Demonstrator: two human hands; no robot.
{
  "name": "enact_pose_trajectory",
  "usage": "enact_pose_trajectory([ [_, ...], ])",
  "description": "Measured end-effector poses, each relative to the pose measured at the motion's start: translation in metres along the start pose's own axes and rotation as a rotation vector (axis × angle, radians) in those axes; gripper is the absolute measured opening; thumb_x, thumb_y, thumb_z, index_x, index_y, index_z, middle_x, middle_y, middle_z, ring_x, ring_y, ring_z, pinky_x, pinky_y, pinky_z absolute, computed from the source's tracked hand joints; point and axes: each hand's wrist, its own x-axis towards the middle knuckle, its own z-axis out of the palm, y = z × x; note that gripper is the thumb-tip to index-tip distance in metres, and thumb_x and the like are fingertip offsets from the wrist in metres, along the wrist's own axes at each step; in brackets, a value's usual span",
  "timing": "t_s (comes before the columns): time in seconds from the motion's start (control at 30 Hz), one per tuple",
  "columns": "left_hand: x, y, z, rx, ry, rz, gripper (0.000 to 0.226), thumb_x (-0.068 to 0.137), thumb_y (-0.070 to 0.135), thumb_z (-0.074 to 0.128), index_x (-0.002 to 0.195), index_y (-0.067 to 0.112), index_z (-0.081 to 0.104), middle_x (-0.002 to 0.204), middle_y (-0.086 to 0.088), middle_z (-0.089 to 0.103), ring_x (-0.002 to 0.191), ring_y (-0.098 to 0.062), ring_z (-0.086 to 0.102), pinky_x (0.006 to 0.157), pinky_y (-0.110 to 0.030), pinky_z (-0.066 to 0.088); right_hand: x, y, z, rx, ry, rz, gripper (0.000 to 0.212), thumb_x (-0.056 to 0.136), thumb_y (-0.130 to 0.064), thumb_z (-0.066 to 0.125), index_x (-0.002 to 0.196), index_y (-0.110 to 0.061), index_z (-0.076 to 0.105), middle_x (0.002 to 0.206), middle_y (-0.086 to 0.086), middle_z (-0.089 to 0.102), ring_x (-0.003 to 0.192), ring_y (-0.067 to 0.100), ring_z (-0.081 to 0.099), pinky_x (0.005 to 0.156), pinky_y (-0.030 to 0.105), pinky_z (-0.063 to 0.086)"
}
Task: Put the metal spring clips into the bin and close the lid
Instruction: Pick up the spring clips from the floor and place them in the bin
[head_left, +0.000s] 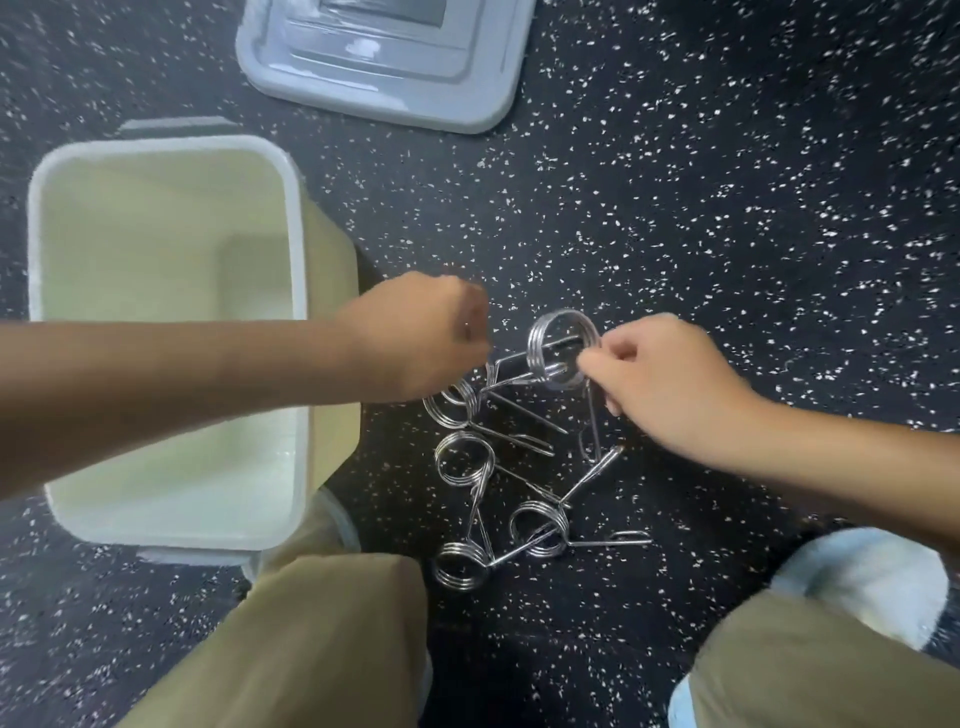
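Several chrome spring clips (519, 499) lie in a loose pile on the dark speckled floor between my knees. My right hand (670, 379) is shut on the coil of one clip (558, 348), which is raised above the pile. My left hand (415, 332) reaches across the bin's right side with its fingers curled over the handle of a clip (452, 402) at the pile's top left; the grip itself is hidden. The open pale bin (166, 156) stands to the left with nothing visible inside. Its grey lid (384, 93) lies flat at the top centre.
My knees in tan trousers (311, 649) frame the bottom of the view, and a white and pale blue shoe (857, 582) shows at the lower right. Bare speckled floor spreads to the right and upper right.
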Motion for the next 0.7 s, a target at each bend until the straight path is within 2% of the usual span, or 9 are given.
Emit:
enact_pose_trajectory([
  [0.1,0.004,-0.006,0.018,0.144,-0.103,0.087,0.022,0.092,0.038,0.055,0.093,0.020,0.065,0.090,-0.002,0.070,0.080,-0.023,0.067,0.068,-0.037,0.057,0.007,0.002,-0.011,0.010,0.022,-0.007,0.043,0.088,-0.027,0.057,0.059,0.003,0.048,0.048,0.003,0.040,0.042,0.014,0.031,0.047,0.028,0.030],
  [0.2,0.005,-0.008,0.037,0.230,-0.179,0.111,0.027,0.093,0.042,0.058,0.111,0.022,0.060,0.105,0.001,0.059,0.095,-0.021,0.059,0.073,-0.034,0.049,0.013,-0.003,-0.022,0.035,-0.018,-0.026,0.037,0.087,-0.027,0.057,0.056,-0.012,0.045,0.049,0.001,0.032,0.044,0.012,0.025,0.049,0.029,0.027],
  [0.3,0.009,-0.011,0.049,0.266,-0.166,0.137,0.038,0.091,0.047,0.063,0.120,0.026,0.052,0.115,0.001,0.057,0.106,-0.021,0.050,0.083,-0.036,0.049,0.017,-0.010,-0.032,0.040,-0.062,-0.036,0.037,0.087,-0.028,0.058,0.056,-0.014,0.042,0.049,-0.001,0.029,0.044,0.012,0.023,0.050,0.029,0.027],
  [0.4,0.013,-0.012,0.051,0.377,-0.193,0.152,0.053,0.090,0.048,0.064,0.133,0.021,0.047,0.122,-0.001,0.059,0.113,-0.022,0.045,0.087,-0.034,0.041,0.023,-0.018,-0.041,0.037,-0.097,-0.051,0.037,0.087,-0.027,0.058,0.056,-0.015,0.043,0.048,-0.001,0.030,0.044,0.013,0.025,0.049,0.028,0.027],
  [0.43,0.012,-0.012,0.051,0.418,-0.206,0.166,0.052,0.091,0.049,0.062,0.132,0.019,0.050,0.121,-0.001,0.060,0.111,-0.021,0.043,0.089,-0.033,0.041,0.024,-0.021,-0.044,0.032,-0.100,-0.054,0.036,0.087,-0.027,0.058,0.056,-0.016,0.043,0.049,-0.001,0.030,0.044,0.013,0.025,0.049,0.028,0.026],
  [0.53,0.004,-0.014,0.055,0.512,-0.201,0.227,0.044,0.094,0.049,0.058,0.123,0.016,0.062,0.116,0.000,0.063,0.099,-0.017,0.039,0.096,-0.040,0.044,0.025,-0.028,-0.050,0.015,-0.099,-0.047,0.035,0.087,-0.028,0.057,0.057,-0.016,0.044,0.050,0.001,0.030,0.044,0.014,0.025,0.049,0.028,0.023],
  [0.7,-0.025,-0.017,0.046,0.545,0.011,0.318,0.033,0.095,0.046,0.058,0.110,0.018,0.068,0.099,0.004,0.064,0.089,-0.015,0.040,0.088,-0.040,0.047,0.019,-0.036,-0.059,0.008,-0.077,-0.040,0.037,0.091,-0.031,0.055,0.059,-0.016,0.042,0.053,0.003,0.030,0.046,0.017,0.024,0.045,0.027,0.020],
])
